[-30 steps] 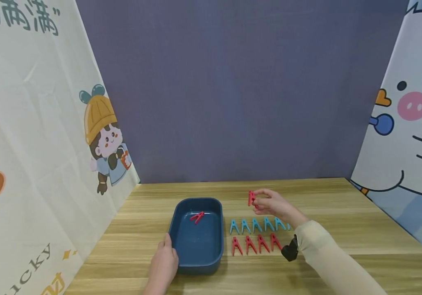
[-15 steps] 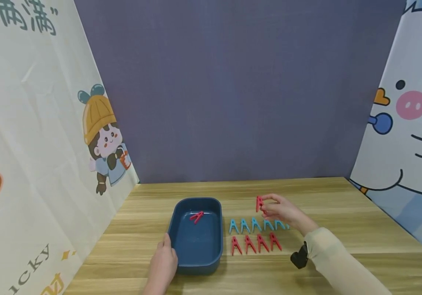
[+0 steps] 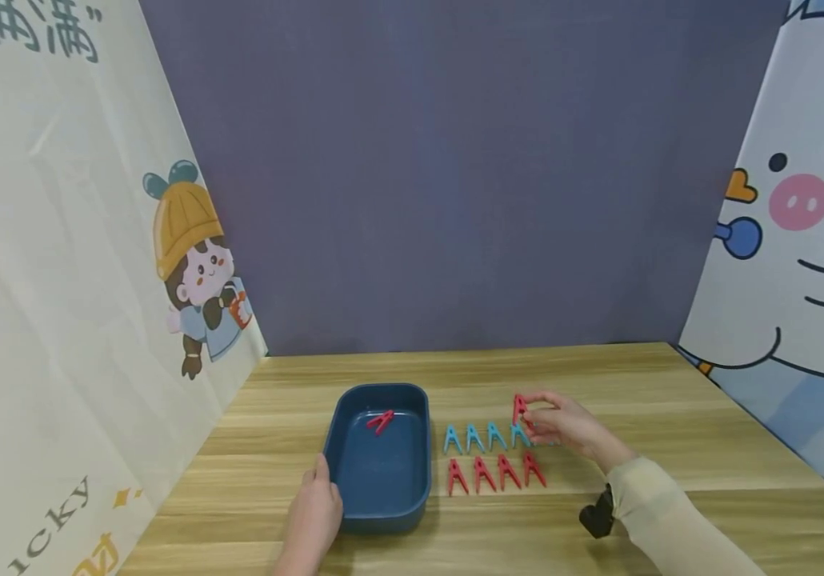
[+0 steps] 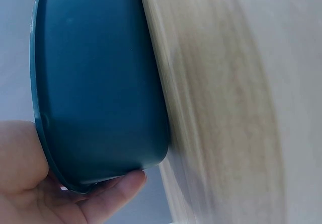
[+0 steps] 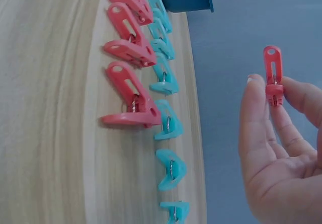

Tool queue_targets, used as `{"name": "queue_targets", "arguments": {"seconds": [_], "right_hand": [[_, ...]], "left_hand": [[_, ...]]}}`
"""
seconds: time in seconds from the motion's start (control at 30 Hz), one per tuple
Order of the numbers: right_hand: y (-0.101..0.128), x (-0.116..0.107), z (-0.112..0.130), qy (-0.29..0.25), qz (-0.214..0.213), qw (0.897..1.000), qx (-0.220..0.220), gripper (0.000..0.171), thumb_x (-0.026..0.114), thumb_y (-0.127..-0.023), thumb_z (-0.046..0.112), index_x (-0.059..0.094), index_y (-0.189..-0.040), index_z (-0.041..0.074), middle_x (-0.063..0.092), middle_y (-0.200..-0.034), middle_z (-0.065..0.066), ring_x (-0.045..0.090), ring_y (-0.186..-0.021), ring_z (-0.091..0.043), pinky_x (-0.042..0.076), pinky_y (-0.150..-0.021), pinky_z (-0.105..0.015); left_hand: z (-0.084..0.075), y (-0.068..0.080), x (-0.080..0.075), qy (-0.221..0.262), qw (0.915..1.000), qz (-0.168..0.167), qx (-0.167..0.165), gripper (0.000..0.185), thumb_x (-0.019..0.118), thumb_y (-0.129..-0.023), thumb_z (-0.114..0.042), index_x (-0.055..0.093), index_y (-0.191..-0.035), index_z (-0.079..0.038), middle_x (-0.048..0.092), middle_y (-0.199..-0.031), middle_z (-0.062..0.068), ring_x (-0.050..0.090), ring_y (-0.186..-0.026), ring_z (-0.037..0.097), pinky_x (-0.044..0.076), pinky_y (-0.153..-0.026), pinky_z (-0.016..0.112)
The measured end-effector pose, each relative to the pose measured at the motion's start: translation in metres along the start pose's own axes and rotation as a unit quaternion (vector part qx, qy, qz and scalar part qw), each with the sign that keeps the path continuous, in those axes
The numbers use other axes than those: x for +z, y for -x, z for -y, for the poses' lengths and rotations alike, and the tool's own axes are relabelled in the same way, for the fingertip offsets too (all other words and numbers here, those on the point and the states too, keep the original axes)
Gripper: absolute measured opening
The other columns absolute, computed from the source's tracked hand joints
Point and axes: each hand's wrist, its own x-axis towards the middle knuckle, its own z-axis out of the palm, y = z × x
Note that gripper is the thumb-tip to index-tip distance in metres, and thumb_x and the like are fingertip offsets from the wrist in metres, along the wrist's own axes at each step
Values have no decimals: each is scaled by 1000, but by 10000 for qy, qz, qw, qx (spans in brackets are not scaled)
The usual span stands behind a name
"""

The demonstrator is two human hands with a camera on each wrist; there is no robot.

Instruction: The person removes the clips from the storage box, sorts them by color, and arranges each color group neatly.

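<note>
My right hand (image 3: 552,424) pinches a red clothespin (image 3: 519,409) just above the right end of a row of blue clothespins (image 3: 474,438). In the right wrist view the held red clothespin (image 5: 273,76) sits between thumb and fingertips (image 5: 251,90), above the blue clothespins (image 5: 166,78). A row of red clothespins (image 3: 491,473) lies in front of the blue row, also seen as red clothespins (image 5: 128,48). My left hand (image 3: 314,512) holds the near left corner of a dark blue tub (image 3: 412,512), which contains one red clothespin (image 3: 380,421). The left wrist view shows fingers (image 4: 113,191) on the tub (image 4: 100,83).
A wooden table (image 3: 671,416) carries everything. A purple backdrop (image 3: 455,200) stands behind, with cartoon banners on the left (image 3: 81,280) and right (image 3: 794,240). A black wrist strap (image 3: 597,516) hangs by my right sleeve.
My right hand has carried the red clothespin rightward and down toward the blue row. The left hand stays on the tub.
</note>
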Motion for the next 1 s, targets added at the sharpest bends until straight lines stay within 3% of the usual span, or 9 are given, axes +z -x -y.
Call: {"name": "queue_targets", "arguments": {"seconds": [0.2,0.5,1.0], "right_hand": [[4,-3,-5,124,-136,9998,111,52,56,-91,12,32,-132,-10,63,-96,-18,65,-81,-26,52,-72,-37],[11,-11,-10,221,-129,9995,186,44,55,-91,11,38,-126,-9,64,-87,-12,64,-76,-21,53,-68,-34],[20,-22,-25,400,201,9989,167,45,55,-89,6,36,-124,-14,60,-87,-18,61,-71,-20,53,-65,-34]], "left_hand": [[2,-1,3,1,9999,-149,50,42,50,-81,4,45,-118,22,54,-94,35,59,-72,44,48,-61,51],[-1,-1,-2,-59,9999,105,-31,45,50,-83,2,42,-121,23,54,-97,36,59,-75,45,48,-63,51],[-2,-2,-2,-30,9995,283,-104,45,49,-83,3,40,-122,23,53,-99,37,59,-77,45,48,-64,50]]}}
